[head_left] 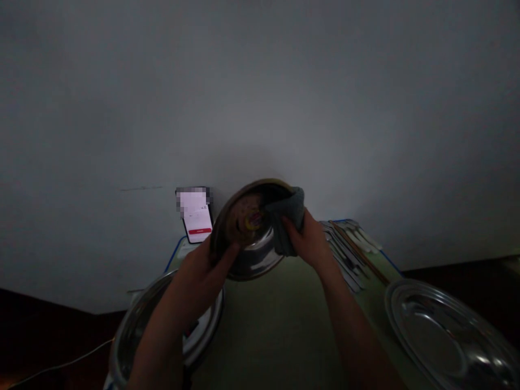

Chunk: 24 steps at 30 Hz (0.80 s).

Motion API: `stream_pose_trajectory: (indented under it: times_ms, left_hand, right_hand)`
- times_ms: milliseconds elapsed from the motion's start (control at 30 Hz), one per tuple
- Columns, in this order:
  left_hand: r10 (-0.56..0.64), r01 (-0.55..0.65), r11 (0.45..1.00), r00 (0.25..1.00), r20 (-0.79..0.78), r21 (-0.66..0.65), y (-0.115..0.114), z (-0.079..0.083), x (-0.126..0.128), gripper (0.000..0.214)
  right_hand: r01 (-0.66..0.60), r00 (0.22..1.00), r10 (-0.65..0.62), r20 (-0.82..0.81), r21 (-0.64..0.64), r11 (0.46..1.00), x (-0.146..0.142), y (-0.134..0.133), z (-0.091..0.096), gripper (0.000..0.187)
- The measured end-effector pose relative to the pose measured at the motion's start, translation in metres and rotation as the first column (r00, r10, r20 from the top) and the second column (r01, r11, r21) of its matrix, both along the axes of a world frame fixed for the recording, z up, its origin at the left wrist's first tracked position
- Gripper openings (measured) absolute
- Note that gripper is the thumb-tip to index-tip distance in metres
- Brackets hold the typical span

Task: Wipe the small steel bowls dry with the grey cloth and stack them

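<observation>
A round, shiny metal bowl is held tilted above the table, with a coloured patch at the middle of its inside. My left hand grips its left side, thumb over the inner face and the fingers hidden behind. In my right hand is a bunched grey-green cloth, pressed over the bowl's right rim. The right thumb lies on the cloth; the other fingers are mostly out of sight.
A large metal basin stands at the left, partly behind my left forearm. Against the wall leans a lit phone. Several pieces of cutlery and wooden chopsticks lie at the right of the green-topped table, near a metal dish.
</observation>
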<state>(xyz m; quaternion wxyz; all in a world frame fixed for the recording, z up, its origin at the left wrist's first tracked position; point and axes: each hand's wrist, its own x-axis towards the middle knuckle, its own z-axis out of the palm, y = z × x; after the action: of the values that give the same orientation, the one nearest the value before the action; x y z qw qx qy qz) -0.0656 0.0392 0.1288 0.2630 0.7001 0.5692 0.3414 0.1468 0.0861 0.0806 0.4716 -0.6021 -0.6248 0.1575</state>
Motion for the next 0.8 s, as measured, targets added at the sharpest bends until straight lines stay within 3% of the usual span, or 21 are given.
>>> stream_pose_trajectory:
  times_ms: [133,333,567,800]
  left_hand:
    - [-0.059,0.053,0.996,0.994,-0.088,-0.073,-0.001,-0.003,0.001,0.046]
    - [-0.086,0.077,0.993,0.992,-0.096,-0.093,-0.004,-0.005,0.003,0.055]
    - [-0.151,0.142,0.984,0.985,-0.083,-0.106,-0.003,-0.003,0.005,0.047]
    - [-0.226,0.222,0.970,0.974,-0.032,-0.100,-0.005,-0.004,0.003,0.042]
  right_hand:
    - [-0.006,0.991,0.005,0.133,0.005,1.000,0.015,-0.006,0.009,0.023]
    - [-0.052,0.983,0.030,0.180,0.116,0.992,0.011,-0.013,0.014,0.016]
    - [-0.043,0.990,0.012,0.141,0.219,0.975,0.002,-0.012,0.012,0.032]
    - [0.082,0.996,-0.087,0.005,0.304,0.949,-0.001,-0.006,0.009,0.024]
